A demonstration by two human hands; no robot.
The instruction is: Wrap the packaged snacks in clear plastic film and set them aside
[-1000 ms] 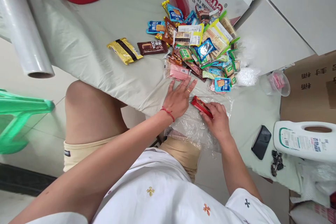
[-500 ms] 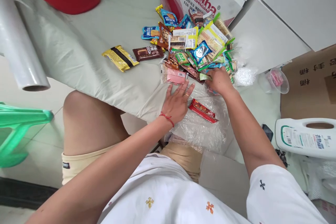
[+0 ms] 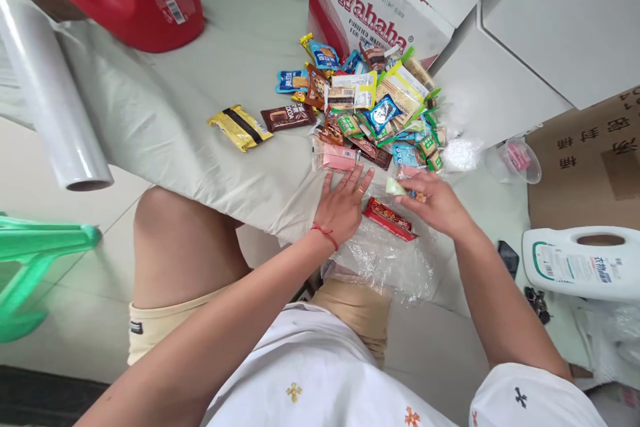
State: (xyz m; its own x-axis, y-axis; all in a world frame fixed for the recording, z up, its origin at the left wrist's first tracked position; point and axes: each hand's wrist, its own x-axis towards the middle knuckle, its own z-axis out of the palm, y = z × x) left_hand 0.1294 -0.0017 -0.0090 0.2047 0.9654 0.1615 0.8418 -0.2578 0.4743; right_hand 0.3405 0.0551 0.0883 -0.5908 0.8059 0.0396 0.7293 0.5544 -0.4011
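My left hand [image 3: 345, 205] lies flat with spread fingers on the table edge and the clear plastic bag [image 3: 395, 260]. Its fingertips reach the pink-wrapped snack [image 3: 336, 156]. Pinched in my right hand [image 3: 434, 203] is a small snack packet [image 3: 395, 187] with a pale green end; the fingers hide most of it. Below and between the hands, a red-wrapped snack bar [image 3: 390, 219] rests on the bag. Beyond them is a heap of wrapped snacks [image 3: 370, 93]. A brown cocoa snack [image 3: 289, 117] and a yellow packet [image 3: 240, 127] lie left of the heap.
A Wahaha water carton [image 3: 375, 7] stands behind the heap. At the far left are a red jug [image 3: 160, 7] and a plastic film roll [image 3: 55, 93]. A clear cup [image 3: 515, 160], a white detergent bottle [image 3: 580, 261] and keys [image 3: 537, 303] are on the right.
My right hand has drawn back from the heap toward me, bringing the small snack packet over the plastic bag. My left hand stays spread at the table edge. The view has shifted slightly.
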